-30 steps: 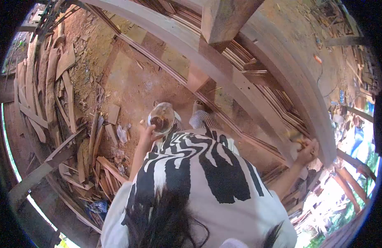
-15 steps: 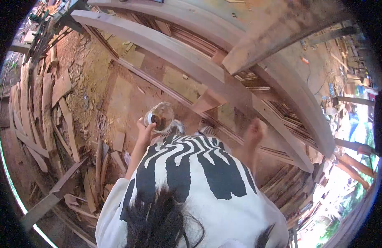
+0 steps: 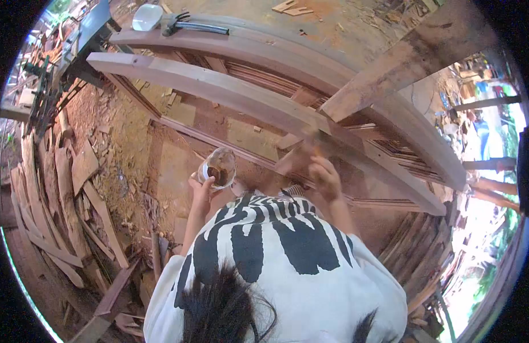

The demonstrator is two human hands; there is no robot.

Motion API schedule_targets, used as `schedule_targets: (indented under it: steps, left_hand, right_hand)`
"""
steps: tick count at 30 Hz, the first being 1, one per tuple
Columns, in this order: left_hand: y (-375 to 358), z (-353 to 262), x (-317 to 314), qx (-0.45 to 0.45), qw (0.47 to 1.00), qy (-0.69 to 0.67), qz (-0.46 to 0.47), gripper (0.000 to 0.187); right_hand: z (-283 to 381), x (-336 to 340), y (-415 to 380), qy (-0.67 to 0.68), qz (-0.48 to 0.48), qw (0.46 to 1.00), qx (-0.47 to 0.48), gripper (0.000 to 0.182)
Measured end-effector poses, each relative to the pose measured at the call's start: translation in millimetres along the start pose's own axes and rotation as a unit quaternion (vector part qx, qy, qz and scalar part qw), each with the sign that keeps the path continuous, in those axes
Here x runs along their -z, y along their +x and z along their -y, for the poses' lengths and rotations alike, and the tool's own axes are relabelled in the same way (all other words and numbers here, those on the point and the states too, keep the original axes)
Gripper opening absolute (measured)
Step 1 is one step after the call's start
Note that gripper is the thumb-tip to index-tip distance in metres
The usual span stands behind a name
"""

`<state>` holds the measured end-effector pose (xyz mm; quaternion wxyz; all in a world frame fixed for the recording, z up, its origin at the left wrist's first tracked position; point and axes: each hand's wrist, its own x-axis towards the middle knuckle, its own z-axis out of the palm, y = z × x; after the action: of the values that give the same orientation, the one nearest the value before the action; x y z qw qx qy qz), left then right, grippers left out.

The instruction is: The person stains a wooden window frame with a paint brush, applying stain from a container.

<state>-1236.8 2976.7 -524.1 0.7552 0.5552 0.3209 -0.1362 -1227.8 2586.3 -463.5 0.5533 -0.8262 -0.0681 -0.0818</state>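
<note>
My left hand holds a clear plastic container with brown stuff inside, thumb at its rim. My right hand has its fingers closed around a thin handle, perhaps a brush, whose far end blurs against the wood. That hand is beside the near wooden beam, part of a long wooden frame with slatted panels. Whether the tool touches the beam is unclear.
A hammer and a white container are on the far beam. A thick post slants in from the upper right. Wood scraps are piled at the left, over a dusty floor.
My right hand has moved left and up, near the beam. My left hand and the container have shifted slightly. The view has tilted, bringing the hammer and the white container into sight.
</note>
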Motion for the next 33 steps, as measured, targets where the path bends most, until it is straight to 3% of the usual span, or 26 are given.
schedule_targets:
  steps: [2,3,4,5,7,10,12,13,16,18,19,20,21,23,27,29,30,33]
  left_hand:
    - [14.5,12.4,13.3,-0.002,1.000,-0.007,0.023,0.076]
    - [18.9,14.1,18.9,-0.004,0.999,-0.017,0.041,0.076]
    - [14.5,6.4,15.5,0.019,0.999,-0.008,0.025,0.077]
    - [12.5,1.1,13.3,0.018,0.999,-0.007,0.028,0.077]
    - [13.8,-8.0,9.3,0.043,0.999,0.012,0.026,0.078]
    - [21.1,-12.5,6.0,0.043,0.998,0.035,0.030,0.078]
    - [26.0,-15.8,4.8,0.035,0.997,0.040,0.048,0.080]
    - [27.4,-21.3,1.8,0.033,0.997,0.041,0.048,0.080]
    - [25.1,-38.1,-8.3,0.031,0.995,0.031,0.086,0.079]
    - [24.9,-43.8,-15.6,0.015,0.994,0.044,0.097,0.079]
    - [24.5,-45.6,-18.0,0.004,0.992,0.058,0.109,0.079]
    - [31.7,-38.7,-16.4,-0.004,0.990,0.049,0.134,0.079]
    - [28.4,-42.9,-19.2,0.000,0.987,0.056,0.150,0.080]
    - [19.1,-48.0,-24.5,0.012,0.981,0.038,0.188,0.082]
    - [0.7,-50.3,-31.7,0.026,0.965,0.044,0.257,0.083]
    - [1.8,-45.0,-31.7,0.004,0.949,0.112,0.293,0.084]
    - [7.0,-37.8,-29.0,-0.065,0.937,0.173,0.295,0.085]
    - [2.2,-46.6,-28.2,-0.037,0.937,0.178,0.299,0.086]
  right_hand:
    - [-35.9,44.3,-56.7,-0.229,-0.050,0.966,0.108,0.030]
    - [-49.5,60.8,-91.6,-0.125,-0.107,0.985,-0.051,0.031]
    - [-52.1,74.2,-119.6,-0.002,-0.193,0.962,-0.191,0.033]
    - [-60.6,92.2,-136.8,-0.025,-0.284,0.938,-0.195,0.030]
    - [-69.5,121.4,-147.0,-0.046,-0.376,0.904,-0.197,0.027]
    - [-72.9,128.8,-145.4,-0.048,-0.431,0.890,-0.139,0.022]
    - [-51.1,92.2,-97.9,-0.374,-0.399,0.835,-0.058,0.020]
    - [-34.5,65.8,-69.4,-0.377,-0.382,0.843,-0.045,0.019]
    - [15.2,-6.7,-14.9,-0.211,-0.271,0.934,-0.095,0.017]
    - [64.9,-49.1,14.8,-0.136,-0.208,0.968,0.030,0.017]
    - [95.6,-65.8,24.2,-0.052,-0.145,0.988,0.023,0.016]
    - [115.3,-78.8,30.2,0.032,-0.080,0.996,0.015,0.016]
    - [117.2,-86.9,28.9,0.035,-0.077,0.996,0.018,0.016]
    - [117.2,-100.1,24.2,0.187,0.071,0.975,-0.097,0.018]
    - [116.2,-117.6,26.7,0.146,0.152,0.966,-0.147,0.021]
    - [119.1,-123.2,28.7,0.034,0.160,0.983,-0.084,0.021]
    - [118.8,-124.0,29.2,0.033,0.163,0.983,-0.083,0.021]
    - [114.5,-126.4,27.9,0.073,0.180,0.976,-0.095,0.019]
